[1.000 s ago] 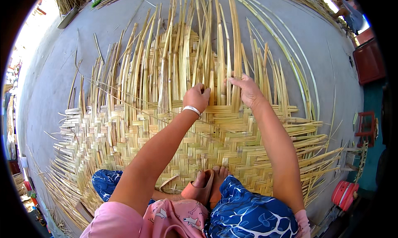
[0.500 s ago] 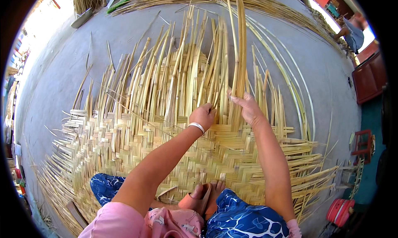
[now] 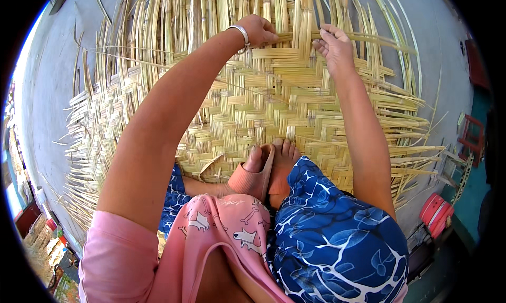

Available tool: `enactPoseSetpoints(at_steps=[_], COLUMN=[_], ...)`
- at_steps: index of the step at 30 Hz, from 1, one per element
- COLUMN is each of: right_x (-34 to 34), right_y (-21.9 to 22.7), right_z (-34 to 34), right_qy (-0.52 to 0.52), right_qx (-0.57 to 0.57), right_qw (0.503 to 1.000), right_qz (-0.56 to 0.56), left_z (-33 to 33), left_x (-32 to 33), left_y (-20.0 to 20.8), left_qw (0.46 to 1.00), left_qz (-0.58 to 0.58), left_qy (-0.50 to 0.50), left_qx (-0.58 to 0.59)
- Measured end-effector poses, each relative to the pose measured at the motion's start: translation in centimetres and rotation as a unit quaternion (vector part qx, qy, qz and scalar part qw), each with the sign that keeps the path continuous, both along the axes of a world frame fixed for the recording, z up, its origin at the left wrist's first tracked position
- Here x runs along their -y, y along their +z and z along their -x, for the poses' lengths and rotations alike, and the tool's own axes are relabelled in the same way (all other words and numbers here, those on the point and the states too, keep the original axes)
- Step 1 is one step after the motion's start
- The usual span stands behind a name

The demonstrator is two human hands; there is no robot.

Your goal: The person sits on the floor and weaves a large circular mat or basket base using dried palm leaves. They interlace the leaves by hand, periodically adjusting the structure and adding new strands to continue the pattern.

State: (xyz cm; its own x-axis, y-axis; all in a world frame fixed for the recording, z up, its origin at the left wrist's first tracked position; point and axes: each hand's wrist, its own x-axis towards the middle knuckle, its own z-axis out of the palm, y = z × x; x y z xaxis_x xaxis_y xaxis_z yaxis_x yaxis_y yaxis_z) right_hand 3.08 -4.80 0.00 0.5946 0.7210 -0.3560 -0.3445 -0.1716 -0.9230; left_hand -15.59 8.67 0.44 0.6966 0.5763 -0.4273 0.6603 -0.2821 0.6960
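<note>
A large mat of split cane strips (image 3: pixel 237 105) lies on the floor, woven in the near part and with loose upright strips (image 3: pixel 211 10) beyond. Closed on a thin crosswise strip (image 3: pixel 287 37) at the weave's far edge is my left hand (image 3: pixel 257 30), wearing a silver bangle. That strip passes by a flat band of lengthwise strips (image 3: pixel 304 18), and its loose end (image 3: pixel 387 42) sticks out to the right. My right hand (image 3: pixel 336 49) is beside the band, palm partly turned up, its fingers loosely curled and apart around the crosswise strip.
My sandalled feet (image 3: pixel 253 176) are on the mat's near part. Cut ends (image 3: pixel 421 123) fan out over the grey floor (image 3: pixel 443 65) at the right. A pink-red bundle (image 3: pixel 436 214) and a small red frame (image 3: pixel 470 137) stand at the right edge.
The view has tipped down toward my lap. The lengthwise strips my right hand held raised are now down flat, and that hand has loosened and moved beside them. My left hand stays at the weave's edge.
</note>
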Motion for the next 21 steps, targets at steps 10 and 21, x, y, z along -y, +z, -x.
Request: enactPoseSetpoints(at_steps=[10,21], right_x=[2.6,2.2], right_y=[-2.1,-2.3], right_z=[1.8,1.4], right_qy=[-0.004,0.060], right_qx=[0.472,0.501], right_qw=[0.858,0.822], right_qz=[0.201,0.265], left_z=[2.7,4.7], left_x=[3.7,7.7], left_y=[-3.8,-3.4], left_qw=[0.970,0.896], left_qz=[-0.108,-0.421], left_qy=[0.124,-0.113], left_qx=[0.177,-0.085])
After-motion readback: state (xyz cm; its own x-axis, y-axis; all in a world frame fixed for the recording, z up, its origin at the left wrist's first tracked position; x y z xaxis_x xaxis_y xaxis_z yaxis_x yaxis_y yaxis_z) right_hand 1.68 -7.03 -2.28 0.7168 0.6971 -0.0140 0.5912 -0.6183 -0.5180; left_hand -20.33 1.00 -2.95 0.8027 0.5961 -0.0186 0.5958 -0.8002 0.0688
